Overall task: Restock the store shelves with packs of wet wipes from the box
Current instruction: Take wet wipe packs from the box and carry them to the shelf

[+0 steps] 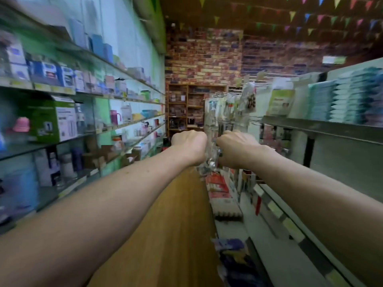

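Both hands are closed into fists side by side, backs toward me. The left hand [189,145] and right hand [236,148] each grip an edge of a crumpled piece of clear plastic [209,162], which bunches in the narrow gap between them and hangs a little below the wrists. I cannot make out the fingertips, as they curl away on the far side. Just beyond the grip and slightly to its right, small packaged goods [232,108] hang on hooks. Up and well to the right of the grip, packs of wet wipes [352,96] stand stacked in rows on a grey metal shelf [310,126]. Below the grip a wooden floor [176,214] runs along the aisle. To the left of the grip, glass shelves [62,139] hold blurred boxes and bottles, among them a green and white box [51,119]. Far beyond the grip is a brick wall [203,56], and coloured pennants [292,15] are strung overhead.
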`<state>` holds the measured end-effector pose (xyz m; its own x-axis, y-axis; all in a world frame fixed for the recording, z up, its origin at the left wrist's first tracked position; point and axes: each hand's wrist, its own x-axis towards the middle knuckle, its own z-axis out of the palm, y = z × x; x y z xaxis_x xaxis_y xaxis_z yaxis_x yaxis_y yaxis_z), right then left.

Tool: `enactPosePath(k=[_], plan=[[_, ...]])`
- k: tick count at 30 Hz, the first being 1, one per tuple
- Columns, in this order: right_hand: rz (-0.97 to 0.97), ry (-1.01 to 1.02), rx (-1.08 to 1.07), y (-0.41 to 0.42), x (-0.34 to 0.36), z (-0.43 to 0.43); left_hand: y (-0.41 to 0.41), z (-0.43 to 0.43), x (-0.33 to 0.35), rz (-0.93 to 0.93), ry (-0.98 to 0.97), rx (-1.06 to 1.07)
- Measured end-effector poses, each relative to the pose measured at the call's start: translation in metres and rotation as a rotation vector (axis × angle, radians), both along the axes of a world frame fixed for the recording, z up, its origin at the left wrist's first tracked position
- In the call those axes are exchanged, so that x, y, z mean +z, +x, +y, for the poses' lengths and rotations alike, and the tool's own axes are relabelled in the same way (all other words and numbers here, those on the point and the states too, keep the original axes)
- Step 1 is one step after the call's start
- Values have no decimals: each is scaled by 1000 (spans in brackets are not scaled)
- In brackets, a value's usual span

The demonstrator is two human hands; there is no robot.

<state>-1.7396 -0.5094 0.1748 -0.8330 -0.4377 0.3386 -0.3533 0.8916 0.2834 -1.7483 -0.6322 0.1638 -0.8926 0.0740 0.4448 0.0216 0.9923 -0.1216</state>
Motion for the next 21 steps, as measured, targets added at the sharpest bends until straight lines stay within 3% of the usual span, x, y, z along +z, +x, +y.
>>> enactPosePath(k=[6, 14, 21], plan=[[-70, -3, 179, 22, -42, -99, 50, -95, -41, -82, -28, 180], [-259, -66, 396, 96, -118, -236, 156, -225, -112, -230, 96, 406], [-426, 3, 540, 164, -195, -345, 256, -319, -178, -438, 209, 516]])
